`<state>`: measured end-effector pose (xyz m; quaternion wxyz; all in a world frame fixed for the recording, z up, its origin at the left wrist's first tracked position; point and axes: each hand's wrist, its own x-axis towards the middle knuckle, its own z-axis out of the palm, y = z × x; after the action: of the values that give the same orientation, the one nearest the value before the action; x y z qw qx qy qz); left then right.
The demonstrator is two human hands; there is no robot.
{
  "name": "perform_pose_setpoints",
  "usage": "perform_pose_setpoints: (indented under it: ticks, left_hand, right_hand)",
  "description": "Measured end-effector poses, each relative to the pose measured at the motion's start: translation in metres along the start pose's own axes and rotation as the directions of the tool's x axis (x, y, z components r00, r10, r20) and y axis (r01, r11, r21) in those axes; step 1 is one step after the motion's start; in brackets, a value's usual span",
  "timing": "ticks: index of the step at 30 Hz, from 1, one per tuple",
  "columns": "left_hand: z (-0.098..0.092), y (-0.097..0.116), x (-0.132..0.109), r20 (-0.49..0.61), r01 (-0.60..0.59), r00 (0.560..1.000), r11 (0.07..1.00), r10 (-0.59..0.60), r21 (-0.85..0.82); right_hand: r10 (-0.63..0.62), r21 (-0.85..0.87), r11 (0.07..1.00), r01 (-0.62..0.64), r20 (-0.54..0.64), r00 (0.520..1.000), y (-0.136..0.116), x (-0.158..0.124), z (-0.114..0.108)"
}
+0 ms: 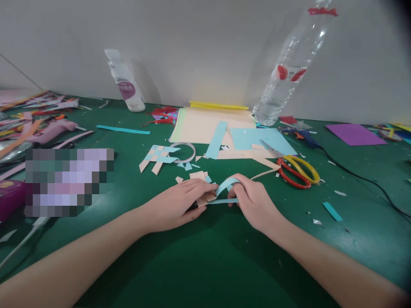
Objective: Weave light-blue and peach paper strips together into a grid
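My left hand is closed on a small piece of folded beige and light blue paper strips, pinched between thumb and fingers. Out of this piece a light blue paper strip bends up in an arc to my right hand, whose fingers are closed on its end. A second light blue strip runs straight below it, towards the right fingertips. Just beyond my left hand, a woven paper piece in beige and light blue checks lies against a roll of tape. My fingers partly hide the held piece.
Scissors with red and yellow handles lie to the right, blades on light blue paper. A glue gun trails a black cord. Two bottles, one white and one clear, stand at the wall. Paper scraps are scattered about.
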<state>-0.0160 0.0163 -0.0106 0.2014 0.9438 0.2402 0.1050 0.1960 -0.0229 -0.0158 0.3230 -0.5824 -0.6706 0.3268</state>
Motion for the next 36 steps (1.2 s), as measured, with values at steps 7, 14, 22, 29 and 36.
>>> perform_pose_setpoints:
  ticks: [7, 14, 22, 29, 36]
  left_hand:
    - [-0.001, 0.0, 0.001, 0.021, 0.009, 1.0, 1.0, -0.009, -0.003]
    - [0.0, -0.001, -0.001, 0.043, 0.001, 0.999, 1.0, -0.001, -0.001]
    - [0.0, 0.002, 0.0, 0.055, -0.021, 0.998, 0.999, 0.024, -0.049]
    - [-0.001, 0.006, -0.001, 0.027, -0.049, 0.998, 0.996, 0.051, -0.071]
    - [-0.001, 0.004, -0.004, 0.008, -0.066, 0.998, 0.997, 0.066, -0.037]
  right_hand:
    - [-0.099, -0.094, 0.991, 0.092, -0.073, 0.992, 0.004, -0.001, 0.004]
    - [-0.272, -0.504, 0.836, 0.215, -0.041, 0.961, 0.002, -0.003, 0.007]
    - [-0.312, -0.629, 0.741, 0.234, -0.014, 0.95, 0.005, 0.0, 0.017]
    - [-0.262, -0.57, 0.801, 0.182, -0.062, 0.963, 0.0, 0.004, 0.018]
    - [-0.055, -0.267, 0.964, 0.018, -0.135, 0.989, 0.004, 0.008, 0.005]
